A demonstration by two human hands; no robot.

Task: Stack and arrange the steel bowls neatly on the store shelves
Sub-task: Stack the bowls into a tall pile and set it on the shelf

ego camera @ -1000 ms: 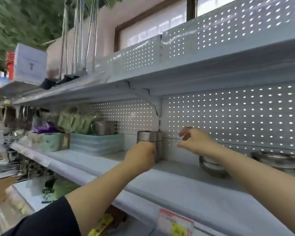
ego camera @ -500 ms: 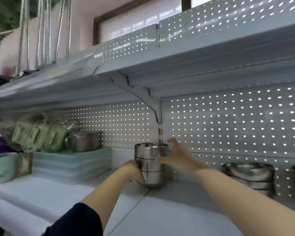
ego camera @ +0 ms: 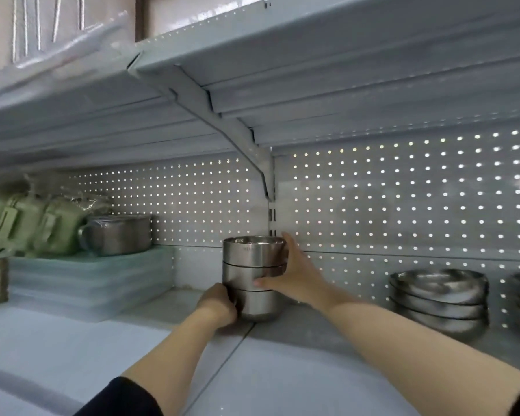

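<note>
Store shelf [ego camera: 297, 382], left hand [ego camera: 215, 306] gripping base of stacked steel bowls [ego camera: 252, 277], right hand [ego camera: 291, 273] clasping its side.

Backlight glows through perforated back panel [ego camera: 403, 190]; soft dim shelf interior; left edge motion-blurred; wide-angle bending.

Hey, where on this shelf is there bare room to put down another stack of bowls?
Bare shelf lies between the held stack of bowls and the wide bowl stack on the right. The front shelf strip below both arms is bare too. Left is crowded: plastic containers carrying a steel pot and green packages.
</note>
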